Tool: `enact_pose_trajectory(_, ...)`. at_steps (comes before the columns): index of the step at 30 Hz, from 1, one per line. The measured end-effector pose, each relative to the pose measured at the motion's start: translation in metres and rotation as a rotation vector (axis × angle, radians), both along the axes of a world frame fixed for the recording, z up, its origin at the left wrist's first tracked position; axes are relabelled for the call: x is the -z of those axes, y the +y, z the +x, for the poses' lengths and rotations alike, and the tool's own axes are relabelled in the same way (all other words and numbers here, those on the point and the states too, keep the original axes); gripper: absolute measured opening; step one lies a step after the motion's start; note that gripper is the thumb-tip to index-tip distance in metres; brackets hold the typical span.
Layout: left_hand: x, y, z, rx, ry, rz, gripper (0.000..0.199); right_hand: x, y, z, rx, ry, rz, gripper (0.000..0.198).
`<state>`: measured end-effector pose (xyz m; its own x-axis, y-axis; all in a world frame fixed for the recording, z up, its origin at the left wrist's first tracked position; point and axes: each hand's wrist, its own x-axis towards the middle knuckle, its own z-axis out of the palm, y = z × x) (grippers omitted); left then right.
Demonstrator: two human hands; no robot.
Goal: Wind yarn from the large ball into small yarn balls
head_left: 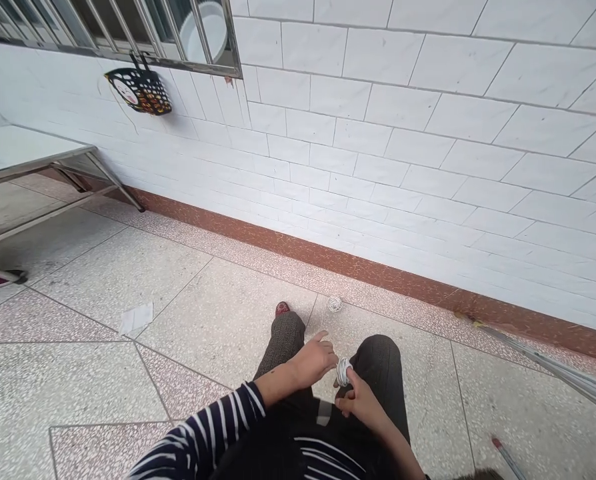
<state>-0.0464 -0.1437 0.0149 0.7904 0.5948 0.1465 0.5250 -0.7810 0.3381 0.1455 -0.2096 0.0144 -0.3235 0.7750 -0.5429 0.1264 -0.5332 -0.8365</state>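
A small wound bundle of white string [343, 371] sits at the fingers of my right hand [362, 400], which is closed on it above my right knee. Close to its left side is my left hand [314, 361], fingers curled together as if in a pinch. A thin strand of string shows faintly above the left fingertips, toward a ball of white string [334, 305] on the floor by the wall. The exact grip of the left fingers on the strand is partly hidden.
A metal-framed table [33, 150] stands at the left by the tiled wall [378, 133]. A black basket [141, 90] hangs below the barred window. White paper [137, 319] lies on the floor. Metal poles [553, 363] and a red-tipped stick [508, 458] lie at the right.
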Motion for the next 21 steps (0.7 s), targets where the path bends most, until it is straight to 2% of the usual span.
enact_pose_trajectory(3, -0.004, 0.005, 0.0, 0.057, -0.015, 0.004, 0.023, -0.009, -0.004, -0.001, -0.022, 0.073, -0.025, 0.052)
enact_pose_trajectory(5, -0.005, 0.005, 0.001, 0.041, -0.061, -0.065, 0.024, -0.019, -0.005, 0.002, -0.023, 0.149, -0.037, 0.052)
enact_pose_trajectory(7, -0.006, 0.005, 0.003, -0.025, -0.135, -0.202, 0.025, -0.028, -0.007, 0.005, -0.005, 0.213, -0.04, 0.054)
enact_pose_trajectory(12, -0.014, -0.004, 0.01, -0.243, -0.368, -0.674, 0.031, -0.043, -0.007, 0.004, 0.099, 0.385, -0.031, 0.058)
enact_pose_trajectory(14, -0.016, -0.012, 0.014, -0.289, -0.489, -0.808, 0.032, -0.041, -0.006, 0.002, 0.166, 0.46, -0.043, 0.059)
enact_pose_trajectory(18, -0.015, -0.027, 0.02, -0.359, -0.655, -0.943, 0.032, -0.023, -0.004, 0.0, 0.287, 0.536, -0.091, 0.054)
enact_pose_trajectory(21, -0.015, -0.032, 0.022, -0.322, -0.736, -1.03, 0.031, -0.009, 0.0, 0.002, 0.282, 0.613, -0.144, 0.044)
